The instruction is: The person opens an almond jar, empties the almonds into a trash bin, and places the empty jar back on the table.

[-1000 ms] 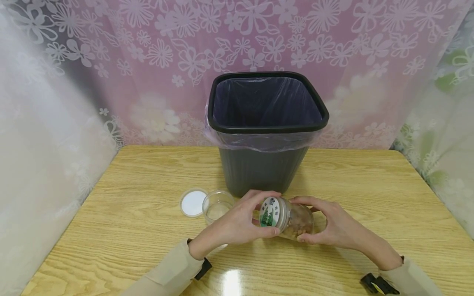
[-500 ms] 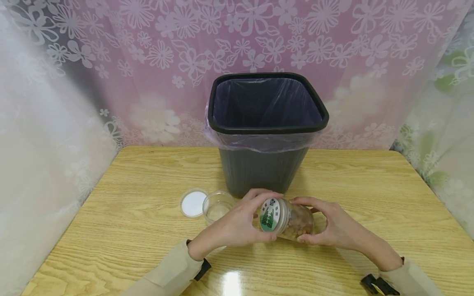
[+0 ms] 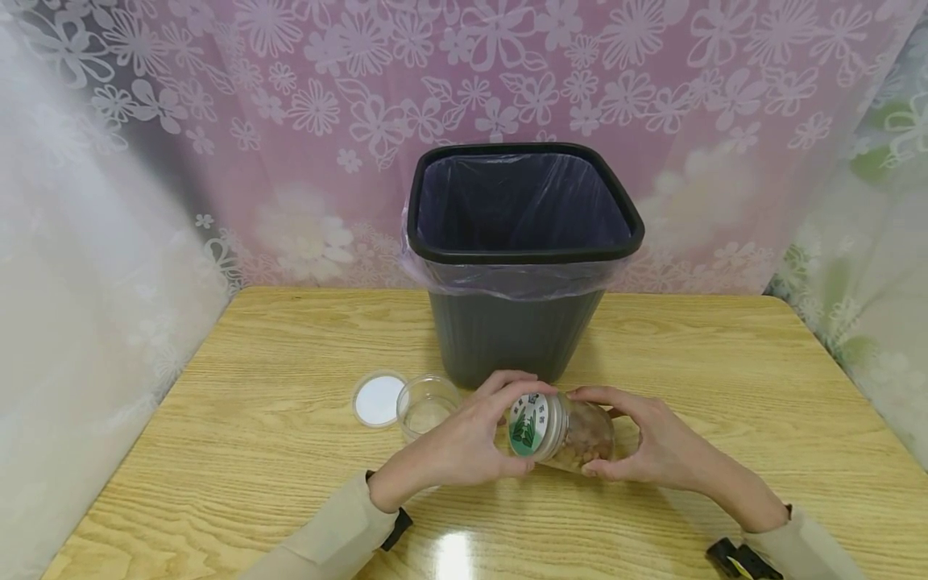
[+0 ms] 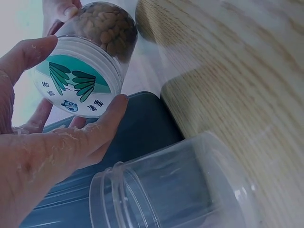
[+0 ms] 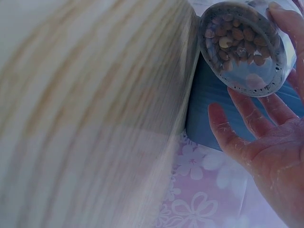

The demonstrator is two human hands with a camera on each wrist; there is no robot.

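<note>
A clear plastic jar [image 3: 589, 439] of brown, nut-like kernels lies tilted low over the table, its lid end facing left. My right hand [image 3: 656, 443] grips the jar's body near its base, thumb on the near side and fingers on the far side. My left hand [image 3: 467, 443] holds the rim of the screw lid [image 3: 529, 425], which has a white and green label with leaves. In the left wrist view, thumb and fingers span the lid's edge [image 4: 76, 88]. The right wrist view looks at the jar's base [image 5: 240, 47], with kernels visible through it.
Behind the hands stands a dark bin [image 3: 518, 330] with a thin plastic liner. An open, clear jar [image 3: 428, 395] stands left of it, partly behind my left forearm. Beside that lies a round lid [image 3: 379, 399] with a white inside. The wooden table [image 3: 290, 354] meets a floral curtain.
The left thumb and forefinger have shifted slightly around the lid, and the label has turned a little. The right hand and the jar's body keep their place.
</note>
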